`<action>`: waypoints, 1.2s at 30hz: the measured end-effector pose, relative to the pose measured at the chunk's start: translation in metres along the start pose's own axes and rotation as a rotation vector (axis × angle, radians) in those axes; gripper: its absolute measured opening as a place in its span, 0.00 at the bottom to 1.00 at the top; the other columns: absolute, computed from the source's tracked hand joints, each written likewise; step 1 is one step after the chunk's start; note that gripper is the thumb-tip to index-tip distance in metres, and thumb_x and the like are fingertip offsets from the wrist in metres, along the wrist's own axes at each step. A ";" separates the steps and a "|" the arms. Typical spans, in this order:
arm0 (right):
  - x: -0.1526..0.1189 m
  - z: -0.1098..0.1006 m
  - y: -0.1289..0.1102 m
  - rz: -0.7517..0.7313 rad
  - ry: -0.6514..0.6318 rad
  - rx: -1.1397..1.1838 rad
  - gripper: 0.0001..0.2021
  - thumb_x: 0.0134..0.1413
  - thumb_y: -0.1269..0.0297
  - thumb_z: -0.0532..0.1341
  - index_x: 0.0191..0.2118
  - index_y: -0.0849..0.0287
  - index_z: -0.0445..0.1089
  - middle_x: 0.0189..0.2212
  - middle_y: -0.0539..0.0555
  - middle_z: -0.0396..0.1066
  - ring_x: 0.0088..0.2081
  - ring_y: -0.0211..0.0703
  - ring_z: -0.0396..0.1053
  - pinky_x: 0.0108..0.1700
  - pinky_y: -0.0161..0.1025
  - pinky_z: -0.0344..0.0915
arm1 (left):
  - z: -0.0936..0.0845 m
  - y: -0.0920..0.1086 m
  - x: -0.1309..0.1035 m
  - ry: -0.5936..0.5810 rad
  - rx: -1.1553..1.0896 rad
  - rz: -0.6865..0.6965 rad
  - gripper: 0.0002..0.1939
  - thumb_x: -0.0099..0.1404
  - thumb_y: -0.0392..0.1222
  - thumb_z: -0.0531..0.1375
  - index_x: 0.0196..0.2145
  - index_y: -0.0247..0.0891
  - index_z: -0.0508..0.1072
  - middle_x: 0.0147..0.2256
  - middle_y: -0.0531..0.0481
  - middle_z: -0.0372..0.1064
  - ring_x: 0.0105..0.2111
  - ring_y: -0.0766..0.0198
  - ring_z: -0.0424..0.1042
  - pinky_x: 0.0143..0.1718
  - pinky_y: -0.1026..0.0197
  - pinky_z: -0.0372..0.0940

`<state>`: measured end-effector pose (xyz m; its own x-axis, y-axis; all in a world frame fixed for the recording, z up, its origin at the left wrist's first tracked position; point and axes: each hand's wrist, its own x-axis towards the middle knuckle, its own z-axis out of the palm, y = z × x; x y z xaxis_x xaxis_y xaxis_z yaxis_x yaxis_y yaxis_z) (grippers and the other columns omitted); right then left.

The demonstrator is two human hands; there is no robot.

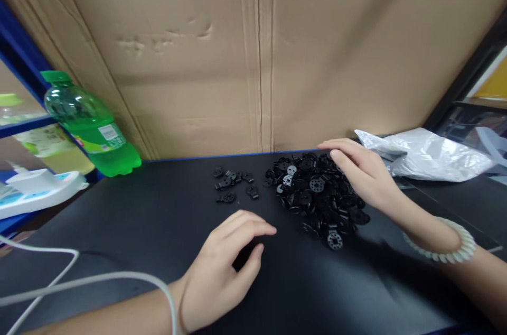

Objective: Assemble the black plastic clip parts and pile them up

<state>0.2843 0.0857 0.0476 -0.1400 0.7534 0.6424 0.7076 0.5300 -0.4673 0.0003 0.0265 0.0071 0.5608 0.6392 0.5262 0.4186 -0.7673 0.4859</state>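
Note:
A heap of small black perforated clips [317, 192], round with holes and a short tab, lies right of the middle of the black table [158, 229]. Several more black clips [233, 180] form a loose group left of the heap. My left hand [227, 266] hovers or rests over the table in front of that group, thumb and fingers apart, nothing between them. At the heap's right side is my right hand [362, 171], fingers stretched out over the far edge of the clips; whether it touches them I cannot tell.
A tall cardboard wall [198, 71] closes off the back. On the left stand a green soda bottle [95, 129], a white power strip [47, 192] and a blue frame. White cables [119, 275] cross my left forearm. A white plastic bag [439, 152] lies at the right.

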 end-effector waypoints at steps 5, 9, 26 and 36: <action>-0.027 0.004 -0.042 0.024 -0.031 0.223 0.09 0.65 0.66 0.54 0.41 0.54 0.72 0.41 0.53 0.75 0.45 0.46 0.71 0.48 0.41 0.66 | -0.002 -0.026 0.006 -0.237 0.385 -0.024 0.23 0.69 0.39 0.57 0.60 0.32 0.66 0.61 0.32 0.64 0.64 0.40 0.57 0.61 0.34 0.57; -0.060 0.019 -0.073 0.058 -0.361 0.527 0.08 0.63 0.68 0.55 0.40 0.57 0.73 0.37 0.53 0.75 0.40 0.43 0.72 0.44 0.37 0.67 | 0.000 -0.015 0.003 -0.306 0.430 -0.027 0.24 0.68 0.41 0.58 0.59 0.28 0.65 0.61 0.28 0.63 0.61 0.40 0.63 0.59 0.35 0.61; -0.074 0.041 -0.073 0.804 -0.673 1.048 0.06 0.48 0.64 0.59 0.34 0.59 0.66 0.24 0.45 0.64 0.22 0.34 0.64 0.23 0.34 0.67 | 0.001 0.010 -0.002 -0.045 -0.178 -0.061 0.07 0.58 0.26 0.65 0.30 0.36 0.74 0.32 0.49 0.76 0.31 0.66 0.76 0.34 0.69 0.69; -0.079 0.043 -0.080 0.907 -0.939 1.276 0.27 0.49 0.47 0.67 0.50 0.58 0.66 0.33 0.51 0.73 0.32 0.34 0.71 0.28 0.27 0.58 | 0.006 0.027 -0.005 0.138 -0.352 -0.196 0.18 0.53 0.22 0.62 0.37 0.43 0.71 0.36 0.55 0.77 0.35 0.66 0.79 0.37 0.69 0.73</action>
<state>0.2084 0.0009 0.0083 -0.6746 0.6502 -0.3495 -0.0606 -0.5206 -0.8516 0.0128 0.0029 0.0137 0.3836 0.7908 0.4770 0.2252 -0.5810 0.7821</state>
